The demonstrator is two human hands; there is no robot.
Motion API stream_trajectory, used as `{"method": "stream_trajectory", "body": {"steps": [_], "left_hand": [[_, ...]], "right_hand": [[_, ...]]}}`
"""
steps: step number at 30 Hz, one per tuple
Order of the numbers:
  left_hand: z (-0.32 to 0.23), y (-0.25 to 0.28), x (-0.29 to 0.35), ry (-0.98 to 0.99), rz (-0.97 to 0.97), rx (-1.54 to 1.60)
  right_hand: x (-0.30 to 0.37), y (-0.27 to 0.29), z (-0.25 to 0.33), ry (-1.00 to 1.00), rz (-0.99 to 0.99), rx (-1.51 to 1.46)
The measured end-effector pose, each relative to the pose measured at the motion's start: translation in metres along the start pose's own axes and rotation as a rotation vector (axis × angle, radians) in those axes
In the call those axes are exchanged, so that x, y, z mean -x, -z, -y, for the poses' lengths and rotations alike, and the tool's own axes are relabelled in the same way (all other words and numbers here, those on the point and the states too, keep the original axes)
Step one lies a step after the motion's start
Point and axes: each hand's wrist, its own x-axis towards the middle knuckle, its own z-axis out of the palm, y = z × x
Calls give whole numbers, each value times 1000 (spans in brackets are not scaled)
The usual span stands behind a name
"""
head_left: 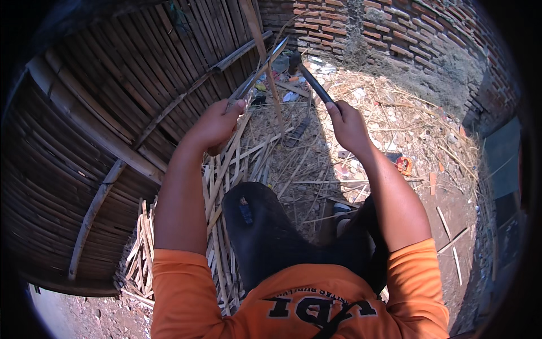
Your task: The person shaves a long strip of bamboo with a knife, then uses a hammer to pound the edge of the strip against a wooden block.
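My left hand (222, 123) is closed round the handle of a long-bladed knife (247, 85), its blade slanting up and to the right. A thin upright bamboo strip (273, 93) meets the blade; whether the edge is sunk into it I cannot tell. My right hand (347, 125) grips the dark handle of a hammer (314, 83). The hammer's head is raised close to the far part of the blade, and I cannot tell if they touch. The strip's lower end reaches down among the litter between my hands.
Split bamboo strips (217, 186) lie piled beside my left knee (254, 217). A bamboo-slat wall (113, 85) rises on the left, with a brick wall (395, 39) at the back. Shavings and scraps (384, 101) cover the sunlit ground. Loose sticks (451, 240) lie at right.
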Motion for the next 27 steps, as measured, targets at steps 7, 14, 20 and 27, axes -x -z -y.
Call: {"method": "stream_trajectory", "body": {"steps": [7,14,20,27], "left_hand": [[2,5,8,94,76,57],[0,-2,-1,105,89,65],[11,-5,-11,49,105,68],[5,-15,-21,16,164,49]], "right_hand": [[-12,16,18,71,-146,-418],[-26,21,14,83,-1,-18],[-27,26,18,88,-79,-542],[-30,-1,-3,-45,32,-76]]}}
